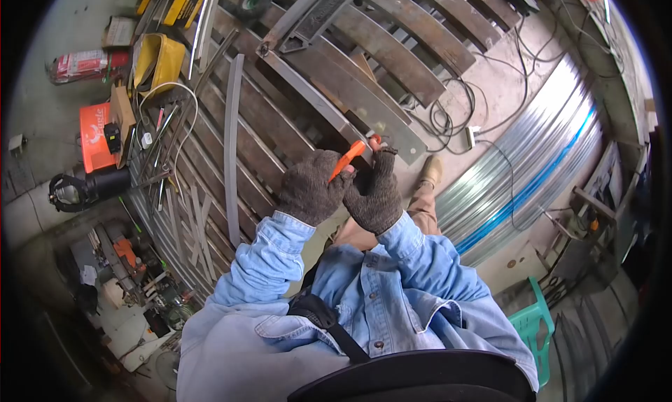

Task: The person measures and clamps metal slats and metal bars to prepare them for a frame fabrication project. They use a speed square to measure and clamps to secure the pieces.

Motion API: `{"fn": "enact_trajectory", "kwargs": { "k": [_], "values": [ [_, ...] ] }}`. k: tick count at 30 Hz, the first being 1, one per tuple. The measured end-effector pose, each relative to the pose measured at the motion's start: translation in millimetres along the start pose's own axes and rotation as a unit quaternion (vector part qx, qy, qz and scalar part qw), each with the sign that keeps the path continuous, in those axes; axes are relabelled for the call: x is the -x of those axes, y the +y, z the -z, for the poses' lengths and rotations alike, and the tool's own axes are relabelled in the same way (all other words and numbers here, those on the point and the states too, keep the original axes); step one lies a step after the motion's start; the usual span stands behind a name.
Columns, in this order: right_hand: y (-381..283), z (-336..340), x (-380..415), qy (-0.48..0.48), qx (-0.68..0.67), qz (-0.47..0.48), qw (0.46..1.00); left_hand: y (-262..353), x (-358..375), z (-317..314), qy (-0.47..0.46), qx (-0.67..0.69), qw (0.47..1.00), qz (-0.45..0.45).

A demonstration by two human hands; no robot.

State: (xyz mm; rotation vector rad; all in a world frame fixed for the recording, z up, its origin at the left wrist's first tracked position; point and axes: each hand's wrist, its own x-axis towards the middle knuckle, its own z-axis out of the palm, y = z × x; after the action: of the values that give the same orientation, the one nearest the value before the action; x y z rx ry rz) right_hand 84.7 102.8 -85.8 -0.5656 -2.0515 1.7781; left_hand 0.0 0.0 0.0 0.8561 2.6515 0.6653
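Both my hands wear dark knitted gloves and meet over the near end of a long flat metal bar [315, 97]. My left hand [311, 186] is closed around an orange flat-shaped tool [348, 158], whose exact kind I cannot make out. Beside it, my right hand [376, 195] is bent at the bar's end, with fingertips at a small orange-red part [376, 139]. What those fingers grip is mostly hidden. A grey metal plate [392, 136] lies just beyond the right hand.
Slatted metal beams [413, 73] form the work surface. On the left are a yellow pouch [159, 60], an orange box [96, 132] and loose metal strips [233, 143]. Cables [458, 101] and shiny metal lengths [539, 157] lie right, near a green plastic chair [535, 318].
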Motion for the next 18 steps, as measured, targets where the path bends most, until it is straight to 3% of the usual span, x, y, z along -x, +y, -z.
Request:
{"fn": "enact_trajectory", "kwargs": {
  "k": [3, 6, 13, 16, 18],
  "values": [
    [0.1, -8.0, -18.2, -0.002, -0.004, 0.051, 0.999, -7.1, -11.7, 6.8, 0.045, -0.039, 0.998, -0.028],
    [-9.8, 5.8, -10.0, -0.042, -0.008, -0.05, 0.998, 5.0, -6.0, 4.9, 0.009, -0.012, 1.0, -0.009],
    [-3.9, -4.9, -7.2, -0.008, -0.018, -0.021, 1.0, 0.4, -5.8, -0.4, 0.029, 0.006, 0.999, -0.013],
    [-10.5, -2.2, -7.4, 0.003, -0.041, -0.05, 0.998, 1.7, -5.4, 3.4, 0.029, -0.007, 0.999, -0.013],
    [-25.8, 15.2, -12.6, -0.101, -0.008, -0.17, 0.98, 6.3, -7.3, 8.9, -0.006, -0.022, 1.0, 0.007]
  ]
}}
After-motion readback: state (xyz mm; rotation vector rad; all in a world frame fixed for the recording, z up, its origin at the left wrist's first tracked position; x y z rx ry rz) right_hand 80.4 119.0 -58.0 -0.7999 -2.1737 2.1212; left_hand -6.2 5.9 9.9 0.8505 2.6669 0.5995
